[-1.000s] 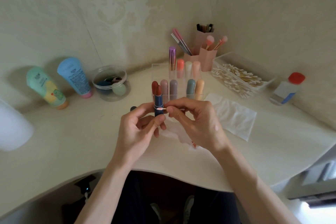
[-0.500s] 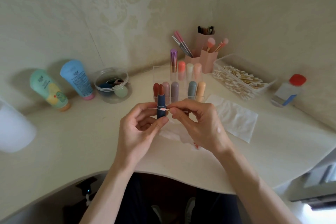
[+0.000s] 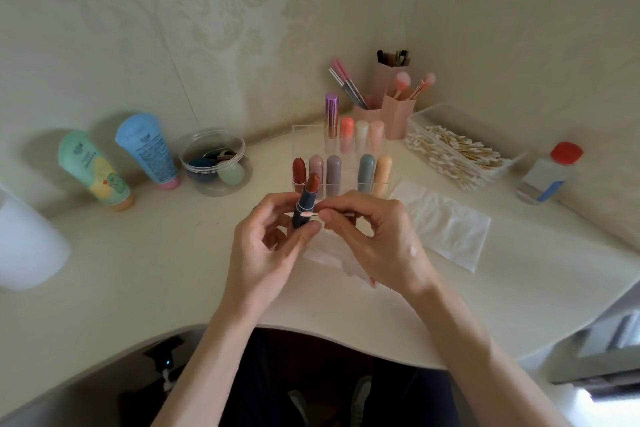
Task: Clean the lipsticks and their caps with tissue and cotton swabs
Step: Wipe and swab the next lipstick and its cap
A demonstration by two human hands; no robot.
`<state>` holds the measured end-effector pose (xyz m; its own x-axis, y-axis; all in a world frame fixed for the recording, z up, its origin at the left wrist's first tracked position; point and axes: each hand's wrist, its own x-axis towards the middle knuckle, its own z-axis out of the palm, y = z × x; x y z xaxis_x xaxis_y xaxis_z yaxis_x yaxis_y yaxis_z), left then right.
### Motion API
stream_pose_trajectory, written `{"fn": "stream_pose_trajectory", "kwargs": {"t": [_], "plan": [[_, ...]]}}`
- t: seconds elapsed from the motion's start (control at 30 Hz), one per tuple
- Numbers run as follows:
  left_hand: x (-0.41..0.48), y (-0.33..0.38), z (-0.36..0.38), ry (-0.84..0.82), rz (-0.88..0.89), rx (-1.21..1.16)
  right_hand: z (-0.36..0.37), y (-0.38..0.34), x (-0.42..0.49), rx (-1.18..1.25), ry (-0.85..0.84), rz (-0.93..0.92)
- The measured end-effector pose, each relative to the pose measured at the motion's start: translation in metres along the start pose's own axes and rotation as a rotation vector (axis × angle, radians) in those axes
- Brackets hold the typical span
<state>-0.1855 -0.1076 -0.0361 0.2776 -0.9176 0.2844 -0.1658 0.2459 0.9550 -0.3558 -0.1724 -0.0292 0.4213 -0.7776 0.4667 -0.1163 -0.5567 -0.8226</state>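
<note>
Left hand (image 3: 266,246) grips the uncapped lipstick (image 3: 304,204) just above the table (image 3: 138,270), fingers and thumb curled round its dark tube, the red tip leaning slightly right; right hand (image 3: 375,236) pinches a swab (image 3: 308,214), its pink tip touching the tube's collar; a tissue (image 3: 446,227) lies flat to the right; capped lipsticks (image 3: 333,172) stand in a clear rack (image 3: 304,135) just behind.

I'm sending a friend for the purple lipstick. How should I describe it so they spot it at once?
Find the clear acrylic organizer mid-desk, left of the cotton swab box. In its back row, the purple lipstick tube stands leftmost, beside a coral-capped one. It alone is shiny metallic and taller than its matte pastel neighbours.
</note>
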Motion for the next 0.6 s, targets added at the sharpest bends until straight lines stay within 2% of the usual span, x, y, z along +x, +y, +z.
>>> {"fn": "stream_pose_trajectory", "kwargs": {"t": [0.23,0.4,0.6], "plan": [[0.0003,-0.0023,-0.0007,-0.020,0.004,-0.031,-0.0007,-0.0002,0.0002,0.035,0.007,0.008],[0.0000,-0.0046,-0.0012,-0.085,0.089,-0.007,-0.0013,-0.0001,-0.0001,0.024,0.019,-0.005],[-0.0014,0.0002,0.0008,-0.016,0.037,-0.093,-0.0012,-0.0001,0.0005,0.014,0.011,-0.022]]}}
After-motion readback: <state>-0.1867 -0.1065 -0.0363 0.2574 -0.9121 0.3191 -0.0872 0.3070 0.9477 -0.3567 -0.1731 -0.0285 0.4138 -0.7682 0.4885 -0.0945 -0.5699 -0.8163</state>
